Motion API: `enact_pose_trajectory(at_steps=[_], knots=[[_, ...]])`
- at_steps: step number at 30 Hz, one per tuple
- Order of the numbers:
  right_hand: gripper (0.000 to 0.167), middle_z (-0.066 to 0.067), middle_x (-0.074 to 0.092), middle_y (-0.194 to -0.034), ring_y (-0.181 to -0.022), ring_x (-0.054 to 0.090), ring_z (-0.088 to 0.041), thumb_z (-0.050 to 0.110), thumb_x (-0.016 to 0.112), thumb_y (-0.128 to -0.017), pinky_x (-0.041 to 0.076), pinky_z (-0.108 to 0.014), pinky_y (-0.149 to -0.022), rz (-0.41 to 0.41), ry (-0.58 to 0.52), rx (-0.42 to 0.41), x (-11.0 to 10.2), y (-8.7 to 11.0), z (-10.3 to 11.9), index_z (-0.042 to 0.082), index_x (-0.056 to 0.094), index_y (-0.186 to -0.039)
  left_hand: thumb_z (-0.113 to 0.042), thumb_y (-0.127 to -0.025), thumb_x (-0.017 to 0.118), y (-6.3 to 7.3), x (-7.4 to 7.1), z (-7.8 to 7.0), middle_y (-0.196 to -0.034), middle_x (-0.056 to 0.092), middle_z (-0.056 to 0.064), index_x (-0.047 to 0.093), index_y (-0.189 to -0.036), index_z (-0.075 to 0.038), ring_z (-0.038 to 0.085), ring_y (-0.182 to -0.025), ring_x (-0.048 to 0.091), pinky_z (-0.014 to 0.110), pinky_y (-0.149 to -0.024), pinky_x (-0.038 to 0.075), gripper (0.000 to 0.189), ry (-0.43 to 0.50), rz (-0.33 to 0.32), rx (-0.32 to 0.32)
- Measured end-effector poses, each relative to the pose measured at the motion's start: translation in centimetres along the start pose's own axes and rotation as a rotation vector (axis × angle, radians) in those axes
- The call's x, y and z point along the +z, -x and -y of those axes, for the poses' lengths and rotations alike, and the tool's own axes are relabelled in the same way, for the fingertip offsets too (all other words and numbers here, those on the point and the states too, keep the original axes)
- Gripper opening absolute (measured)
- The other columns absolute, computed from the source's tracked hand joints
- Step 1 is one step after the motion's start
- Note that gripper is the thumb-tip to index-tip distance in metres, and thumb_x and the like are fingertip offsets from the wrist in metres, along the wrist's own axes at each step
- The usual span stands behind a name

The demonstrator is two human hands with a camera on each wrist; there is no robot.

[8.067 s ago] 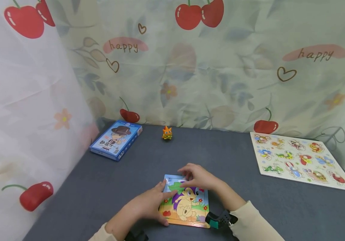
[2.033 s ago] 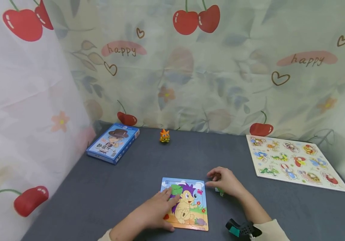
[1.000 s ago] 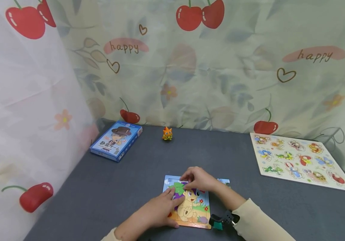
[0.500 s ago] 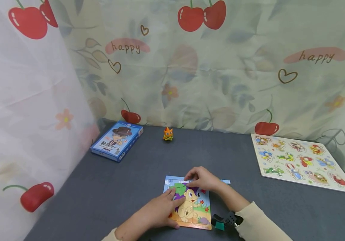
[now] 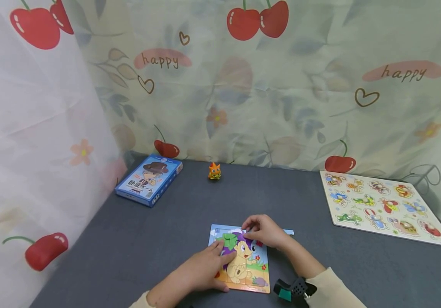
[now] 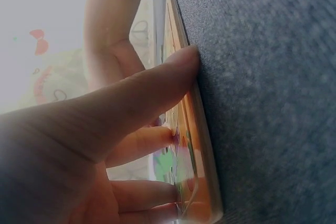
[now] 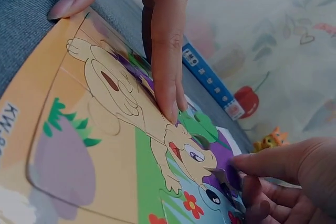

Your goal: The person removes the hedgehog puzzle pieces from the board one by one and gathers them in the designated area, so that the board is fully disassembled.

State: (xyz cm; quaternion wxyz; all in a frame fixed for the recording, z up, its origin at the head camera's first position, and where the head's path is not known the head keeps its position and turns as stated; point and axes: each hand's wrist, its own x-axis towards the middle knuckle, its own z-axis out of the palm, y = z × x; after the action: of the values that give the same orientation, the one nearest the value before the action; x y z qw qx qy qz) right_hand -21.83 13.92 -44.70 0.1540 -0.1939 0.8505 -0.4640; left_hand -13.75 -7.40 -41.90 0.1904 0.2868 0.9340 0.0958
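A hedgehog jigsaw puzzle [image 5: 243, 267] lies in its frame on the dark table. My left hand [image 5: 206, 265] rests on its left side with fingers extended over the picture; in the left wrist view the left thumb [image 6: 157, 85] lies across the frame's near edge. At the puzzle's upper edge my right hand [image 5: 265, 232] pinches a purple puzzle piece [image 7: 229, 174] between thumb and fingers, beside the hedgehog's eye. This piece sits slightly raised in the right wrist view. A light blue strip [image 5: 288, 232] shows behind the right wrist, mostly hidden.
A blue game box [image 5: 149, 179] lies at the back left, and a small orange toy figure [image 5: 214, 171] stands at the back. The white insect board [image 5: 386, 207] lies at the right. A printed cloth [image 5: 274, 94] hangs behind the dark table [image 5: 158, 239].
The right hand went to a loose thing right of the puzzle, then returned over its upper edge and has shifted slightly right. The left hand has stayed on the puzzle, moving a little rightward.
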Motion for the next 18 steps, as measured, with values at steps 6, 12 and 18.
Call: enact_pose_trajectory(at_steps=[6,12,18], knots=[[0.016,-0.01,0.066,-0.078,-0.059,0.05,-0.011,0.012,0.065,-0.086,0.043,-0.023,-0.05,0.0,-0.098,0.016,0.2,0.1,-0.2,-0.001,0.062,-0.097,-0.052,-0.074,0.072,0.1,0.0,0.0,-0.148,0.036,0.017,0.045,-0.139,-0.025,0.032,-0.138,0.032,0.045,-0.102,0.041,0.076,-0.016,-0.015,0.012],[0.02,-0.007,0.067,-0.075,-0.056,0.046,-0.01,0.016,0.065,-0.087,0.04,-0.023,-0.05,-0.076,-0.156,0.071,-0.2,0.4,-0.5,-0.001,0.064,-0.099,-0.052,-0.074,0.071,0.0,-0.1,-0.1,-0.149,0.035,0.015,0.044,-0.139,-0.027,0.03,-0.138,0.031,0.045,-0.102,0.041,0.076,-0.007,0.004,-0.001],[0.022,-0.006,0.068,-0.076,-0.056,0.045,-0.011,0.017,0.066,-0.086,0.037,-0.022,-0.05,-0.151,-0.155,0.14,-1.8,1.2,-1.0,0.0,0.065,-0.1,-0.053,-0.074,0.071,-0.1,0.1,0.0,-0.148,0.035,0.014,0.044,-0.139,-0.028,0.03,-0.138,0.032,0.046,-0.103,0.041,0.075,0.0,0.0,-0.01]])
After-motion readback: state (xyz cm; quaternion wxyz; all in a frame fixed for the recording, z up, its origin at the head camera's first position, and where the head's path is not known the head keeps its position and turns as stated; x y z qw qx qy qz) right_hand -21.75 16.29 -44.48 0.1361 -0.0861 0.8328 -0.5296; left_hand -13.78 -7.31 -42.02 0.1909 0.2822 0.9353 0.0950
